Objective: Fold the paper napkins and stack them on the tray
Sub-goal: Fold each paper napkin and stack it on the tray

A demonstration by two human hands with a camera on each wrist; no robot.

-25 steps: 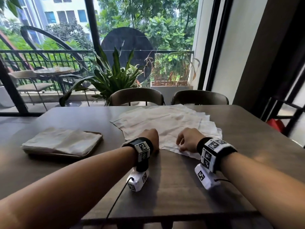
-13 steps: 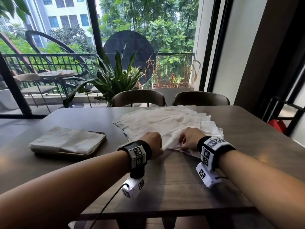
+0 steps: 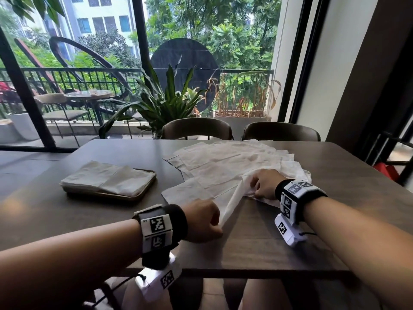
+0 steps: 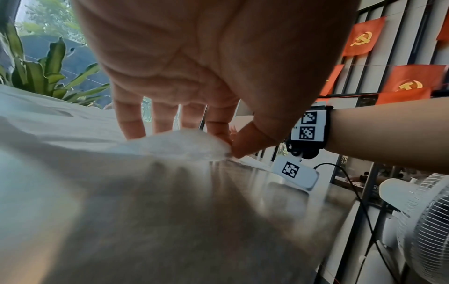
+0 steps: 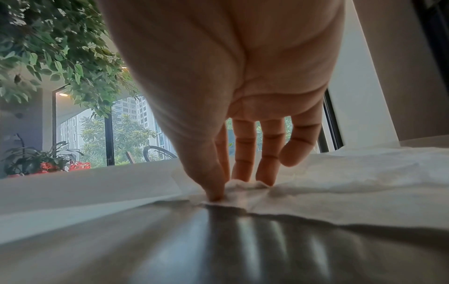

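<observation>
While pinched by both hands, left hand [image 3: 204, 221] and right hand [image 3: 264, 184], napkin [image 3: 232, 199] stretched diagonally near-left to far-right.

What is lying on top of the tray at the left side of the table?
Folded white napkins lie stacked on the tray, covering nearly all of it. Only its brown rim shows, so the tray's floor and the number of napkins cannot be seen.

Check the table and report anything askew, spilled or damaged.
Nothing spilled or torn. The unfolded napkin pile lies fanned out, sheets skewed with corners offset. The folded napkins overhang the tray at its left end. The left hand and right hand pinch one napkin, pulled taut.
</observation>
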